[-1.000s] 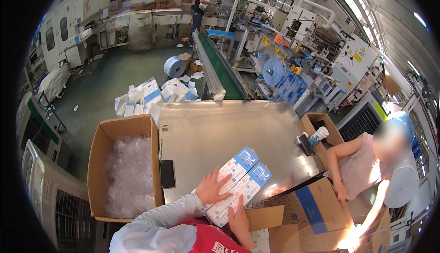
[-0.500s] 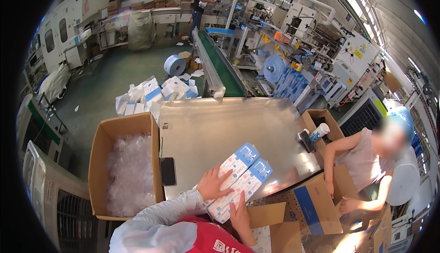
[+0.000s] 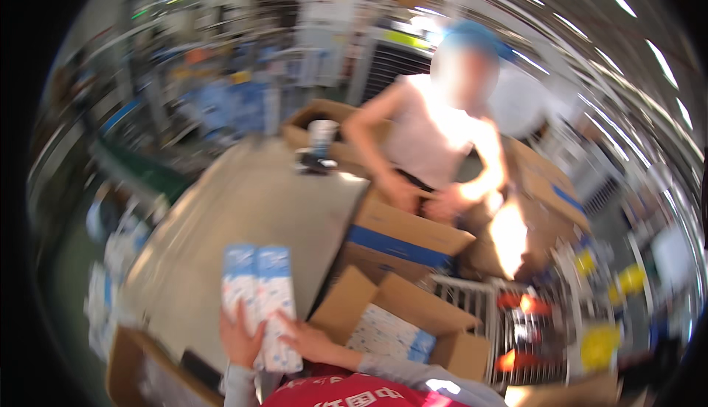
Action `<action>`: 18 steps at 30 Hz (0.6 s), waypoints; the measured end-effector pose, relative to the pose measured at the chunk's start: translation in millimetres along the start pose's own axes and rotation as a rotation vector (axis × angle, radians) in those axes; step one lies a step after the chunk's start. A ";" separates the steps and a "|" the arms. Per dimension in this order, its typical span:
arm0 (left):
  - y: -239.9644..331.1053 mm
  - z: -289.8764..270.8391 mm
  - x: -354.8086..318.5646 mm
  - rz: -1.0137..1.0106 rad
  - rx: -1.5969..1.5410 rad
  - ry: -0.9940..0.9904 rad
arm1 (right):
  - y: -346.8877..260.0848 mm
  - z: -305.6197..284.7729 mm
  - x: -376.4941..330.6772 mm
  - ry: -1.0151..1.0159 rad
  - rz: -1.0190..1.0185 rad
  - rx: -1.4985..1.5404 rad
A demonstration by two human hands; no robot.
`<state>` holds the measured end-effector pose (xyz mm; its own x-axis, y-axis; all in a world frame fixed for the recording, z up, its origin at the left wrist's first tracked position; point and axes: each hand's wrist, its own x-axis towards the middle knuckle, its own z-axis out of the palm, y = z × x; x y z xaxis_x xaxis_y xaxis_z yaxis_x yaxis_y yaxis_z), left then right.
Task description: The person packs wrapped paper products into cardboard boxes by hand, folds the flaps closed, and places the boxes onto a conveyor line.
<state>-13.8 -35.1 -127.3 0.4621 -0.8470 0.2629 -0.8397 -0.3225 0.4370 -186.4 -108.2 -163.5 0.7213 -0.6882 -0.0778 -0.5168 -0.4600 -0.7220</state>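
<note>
Two long white packs, the left pack (image 3: 239, 280) and the right pack (image 3: 275, 281), lie side by side at the near end of the metal table (image 3: 199, 208). Both have blue ends and small coloured prints. My left hand (image 3: 242, 337) presses on the left pack with its fingers spread. From the other side, my right hand (image 3: 306, 339) grips the right pack, its fingertips over the upper face. Whether the packs touch the table I cannot tell. Right of my right hand stands an open carton (image 3: 435, 318) with similar packs inside.
Across from me a co-worker (image 3: 428, 126) handles a brown carton with a blue band (image 3: 398, 241). A cup (image 3: 322, 134) and a dark object (image 3: 316, 163) sit at the table's far corner. Near left are a carton (image 3: 133, 363) and a phone (image 3: 200, 368). Metal racks (image 3: 527, 326) stand right.
My view has swung to the right and blurred, bringing the open carton and co-worker nearer the middle. Both hands remain on the two packs, which now point straight away from me.
</note>
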 end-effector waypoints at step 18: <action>-17.1 11.5 1.9 0.018 0.068 -0.060 | 8.5 15.0 -0.1 0.031 -0.040 0.149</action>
<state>-1.9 -36.1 -144.2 0.4308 -0.8759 0.2173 -0.8659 -0.3334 0.3728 -183.9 -103.6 -180.0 0.7243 -0.6889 -0.0277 -0.4120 -0.4003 -0.8185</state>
